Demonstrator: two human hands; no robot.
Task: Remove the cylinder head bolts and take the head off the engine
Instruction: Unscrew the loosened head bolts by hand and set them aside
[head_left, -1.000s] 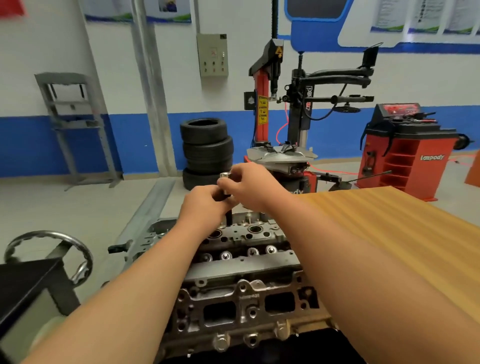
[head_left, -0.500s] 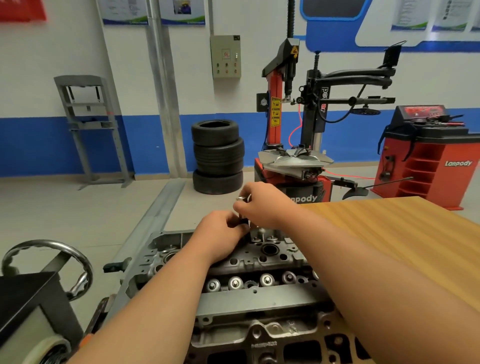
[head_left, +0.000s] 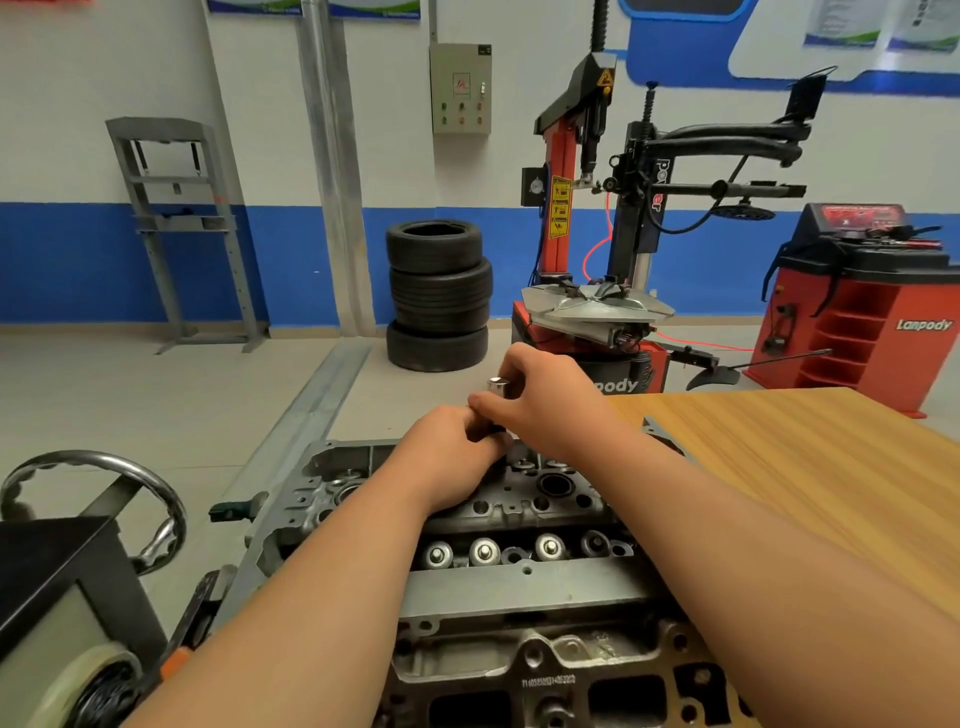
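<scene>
Head camera: the grey cast-metal cylinder head (head_left: 519, 587) lies near and centre, its right side next to the light wooden table (head_left: 805, 467). Over the head's far end, the left hand (head_left: 452, 447) curls its fingers round the dark lower part of an upright silver-topped tool (head_left: 498, 385). The right hand (head_left: 545, 405), touching the left, pinches the tool just below its top. Far behind stands a stack of black tyres (head_left: 439, 296).

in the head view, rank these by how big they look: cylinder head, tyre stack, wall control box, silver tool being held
1. cylinder head, though it is also nearest the camera
2. tyre stack
3. wall control box
4. silver tool, mostly covered
</scene>
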